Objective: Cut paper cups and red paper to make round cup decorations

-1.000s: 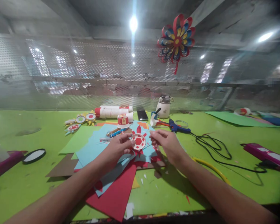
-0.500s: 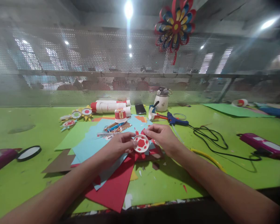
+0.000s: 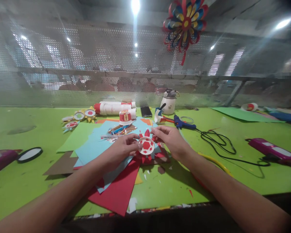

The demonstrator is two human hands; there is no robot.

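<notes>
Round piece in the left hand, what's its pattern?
The round piece is white, with a red centre ringed by smaller red patches; best in head view.

On the green counter point(image 3: 232, 142) we see blk phone point(image 3: 145, 111) nr white bottle point(image 3: 168, 105); multicol. flower decoration point(image 3: 186, 23) hangs above.

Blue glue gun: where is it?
In the head view, the blue glue gun lies right of centre on the green table, beyond the right hand, left of its black cable.
</notes>
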